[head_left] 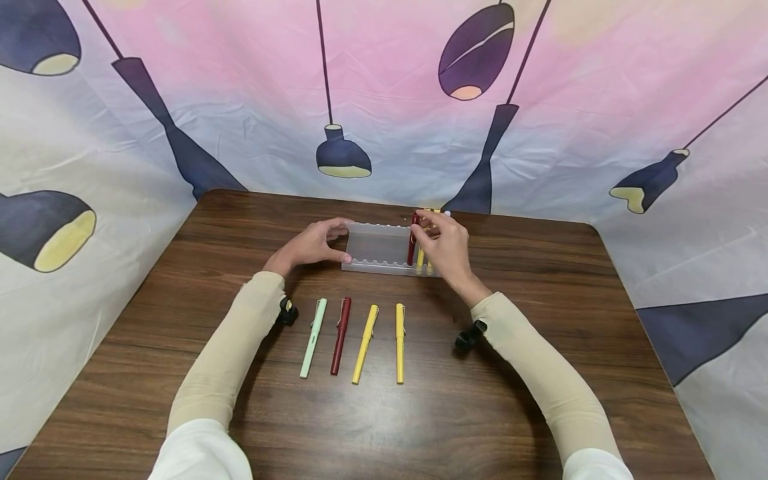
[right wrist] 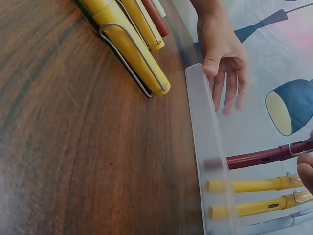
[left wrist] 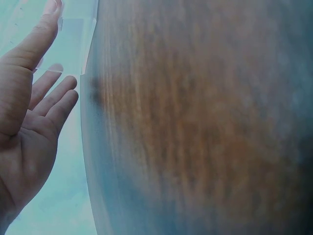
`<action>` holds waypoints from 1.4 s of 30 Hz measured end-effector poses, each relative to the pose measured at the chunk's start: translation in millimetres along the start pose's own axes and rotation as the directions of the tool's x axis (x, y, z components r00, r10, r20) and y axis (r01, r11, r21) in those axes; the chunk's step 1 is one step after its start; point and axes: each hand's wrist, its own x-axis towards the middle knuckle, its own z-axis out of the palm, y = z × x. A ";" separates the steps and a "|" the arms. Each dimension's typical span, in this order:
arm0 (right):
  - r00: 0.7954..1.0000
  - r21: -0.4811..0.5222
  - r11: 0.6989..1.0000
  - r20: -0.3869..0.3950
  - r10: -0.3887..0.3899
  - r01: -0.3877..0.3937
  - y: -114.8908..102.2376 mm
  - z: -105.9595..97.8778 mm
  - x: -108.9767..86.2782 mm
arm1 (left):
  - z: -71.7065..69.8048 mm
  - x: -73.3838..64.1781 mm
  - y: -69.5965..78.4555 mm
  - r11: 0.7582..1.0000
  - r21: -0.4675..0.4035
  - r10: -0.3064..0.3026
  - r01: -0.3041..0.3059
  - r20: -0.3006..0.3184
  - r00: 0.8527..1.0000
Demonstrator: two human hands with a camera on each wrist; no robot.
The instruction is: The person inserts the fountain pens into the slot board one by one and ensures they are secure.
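Observation:
A clear plastic pen tray with notched rims stands at the back of the table. My left hand holds its left end, thumb at the front corner and fingers toward the rear; in the left wrist view the hand's other fingers are loosely extended. My right hand pinches the upper end of a dark red pen, whose lower end sits at the front rim. Right of it in the tray lie two yellow pens and a pale whitish pen, partly hidden by my right hand in the head view.
In front of the tray several pens lie side by side on the wooden table: a light green pen, a dark red pen and two yellow pens. A printed cloth hangs behind the table.

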 end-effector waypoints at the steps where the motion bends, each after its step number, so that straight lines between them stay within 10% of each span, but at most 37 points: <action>1: 1.000 -0.011 1.000 -0.003 0.003 -0.004 0.3 -0.4 0.6 | 0.0 0.1 0.1 1.000 0.000 -0.001 0.001 -0.001 1.000; 42: 0.995 -0.044 0.997 0.072 0.064 -0.061 5.2 -2.0 8.4 | 0.7 0.3 -0.9 1.000 0.010 0.001 -0.001 -0.009 1.000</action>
